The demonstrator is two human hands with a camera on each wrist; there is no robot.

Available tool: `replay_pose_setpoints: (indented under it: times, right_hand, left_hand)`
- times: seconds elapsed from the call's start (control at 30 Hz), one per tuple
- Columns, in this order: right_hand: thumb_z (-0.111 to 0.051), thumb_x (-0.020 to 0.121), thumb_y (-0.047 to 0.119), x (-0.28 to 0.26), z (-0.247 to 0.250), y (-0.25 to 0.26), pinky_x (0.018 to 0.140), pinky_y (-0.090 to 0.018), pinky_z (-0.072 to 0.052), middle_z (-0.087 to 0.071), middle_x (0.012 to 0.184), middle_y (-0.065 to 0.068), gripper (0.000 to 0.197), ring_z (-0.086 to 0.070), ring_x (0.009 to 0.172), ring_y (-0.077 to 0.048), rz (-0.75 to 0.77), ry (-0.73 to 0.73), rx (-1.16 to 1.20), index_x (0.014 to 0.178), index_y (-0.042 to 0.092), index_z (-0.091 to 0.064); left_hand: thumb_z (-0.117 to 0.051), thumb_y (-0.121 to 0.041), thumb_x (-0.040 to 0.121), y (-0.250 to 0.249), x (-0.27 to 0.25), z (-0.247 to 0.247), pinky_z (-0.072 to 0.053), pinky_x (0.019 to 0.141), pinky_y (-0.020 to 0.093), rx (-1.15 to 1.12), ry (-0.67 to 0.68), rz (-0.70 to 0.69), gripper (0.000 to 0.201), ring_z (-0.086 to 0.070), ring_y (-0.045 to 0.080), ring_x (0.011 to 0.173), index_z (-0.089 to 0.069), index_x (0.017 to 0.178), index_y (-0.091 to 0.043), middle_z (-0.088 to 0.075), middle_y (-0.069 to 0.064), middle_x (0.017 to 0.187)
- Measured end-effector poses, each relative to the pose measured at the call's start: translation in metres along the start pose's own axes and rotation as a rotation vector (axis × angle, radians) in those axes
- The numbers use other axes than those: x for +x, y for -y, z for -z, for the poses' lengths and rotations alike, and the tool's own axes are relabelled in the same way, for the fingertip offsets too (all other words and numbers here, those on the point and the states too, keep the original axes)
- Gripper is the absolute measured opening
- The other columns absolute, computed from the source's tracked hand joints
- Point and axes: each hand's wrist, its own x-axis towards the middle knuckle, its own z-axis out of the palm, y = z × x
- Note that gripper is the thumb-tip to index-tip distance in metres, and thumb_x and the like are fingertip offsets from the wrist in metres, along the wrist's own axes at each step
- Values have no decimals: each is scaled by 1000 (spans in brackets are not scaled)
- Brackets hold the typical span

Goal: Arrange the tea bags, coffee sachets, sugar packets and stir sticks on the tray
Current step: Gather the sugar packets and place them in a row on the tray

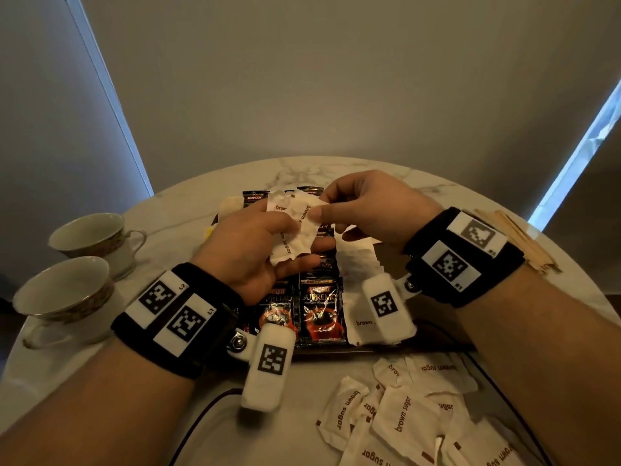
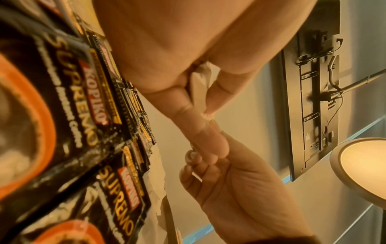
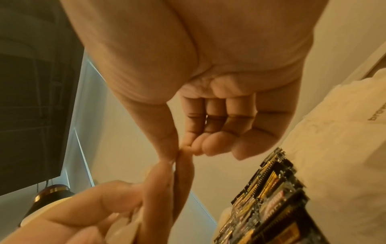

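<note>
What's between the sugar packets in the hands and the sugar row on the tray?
Nothing visible. Both hands hold the sugar packets in the air above the coffee sachets, and the sugar row lies open just to the right. The right wrist camera covers only its near end.
</note>
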Motion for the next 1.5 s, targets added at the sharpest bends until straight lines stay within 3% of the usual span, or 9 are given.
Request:
replay_pose_setpoints:
  times: [0.13, 0.23, 0.37, 0.6, 0.77, 0.9, 1.17, 1.37, 1.5]
  right_hand:
    - [-83, 83, 17, 1, 3, 0, 67, -27, -60, -72, 81, -4, 20, -67, 70, -9, -22, -25, 184, 93, 5, -71]
    - [-73, 90, 5, 0, 4, 4, 72, -36, -64, -73, 82, -9, 8, -69, 69, -16, -26, -39, 465, 90, 7, -65]
    - [-61, 93, -2, 3, 7, 6, 66, -36, -62, -72, 89, -14, 12, -73, 75, -24, -7, -83, 711, 87, 8, -61]
    - [-72, 92, 8, -2, 0, 5, 56, -23, -55, -71, 88, -6, 7, -69, 67, -12, 67, -29, 472, 98, 8, -73]
    - [-78, 85, 10, -7, -2, 9, 55, -19, -53, -74, 97, -6, 22, -70, 68, -9, 84, 6, 401, 107, 9, -73]
    - [-83, 71, 13, -10, 7, 7, 58, -22, -57, -76, 95, -8, 38, -71, 76, -17, 4, 27, 414, 106, 6, -71]
    - [-72, 89, 1, -12, 32, -26, 56, -24, -50, -70, 80, -5, 11, -61, 64, -12, -135, -233, 524, 98, 7, -72]
    - [-64, 92, -1, 3, 59, -77, 51, -24, -46, -71, 95, -12, 19, -49, 57, -10, -541, -411, 451, 105, 8, -72]
    - [-63, 92, -4, 3, 61, -83, 57, -23, -45, -75, 108, -18, 16, -56, 82, -17, -628, -366, 442, 104, 6, -68]
  left_hand:
    - [-48, -3, 104, 0, 1, 0, -60, 52, 28, -32, 18, 17, 30, -78, 33, 91, -61, 128, -15, -79, 13, 107]
    - [-50, -6, 105, 1, 3, 2, -61, 51, 27, -54, 2, 28, 26, -78, 32, 91, -59, 128, -14, -78, 14, 108]
    - [-54, -8, 102, 1, 8, 6, -56, 46, 24, -33, -95, 33, 17, -75, 18, 69, -63, 115, -4, -77, 11, 93]
    - [-77, -45, 76, -4, 5, 5, -43, 45, 18, 71, -18, -4, 39, -58, 9, 61, -71, 104, -20, -68, -1, 80]
    - [-78, -19, 88, 0, 4, 8, -44, 46, 19, 141, -47, -43, 27, -61, 8, 63, -70, 113, -14, -75, -1, 85]
    - [-76, -13, 90, -3, 6, 11, -44, 43, 17, 119, -105, -44, 22, -61, 5, 58, -70, 111, -9, -76, 0, 79]
    - [-77, -14, 91, 1, 4, 6, -45, 44, 18, 158, -84, -42, 10, -62, 7, 62, -73, 99, -10, -77, 3, 89]
    - [-76, -15, 91, -1, 9, 11, -44, 43, 18, 132, -115, -37, 21, -62, 6, 58, -69, 110, -9, -76, 2, 85]
    - [-74, -16, 93, 1, 9, 10, -44, 43, 18, 149, -113, -34, 16, -61, 6, 59, -69, 107, -11, -75, 1, 83]
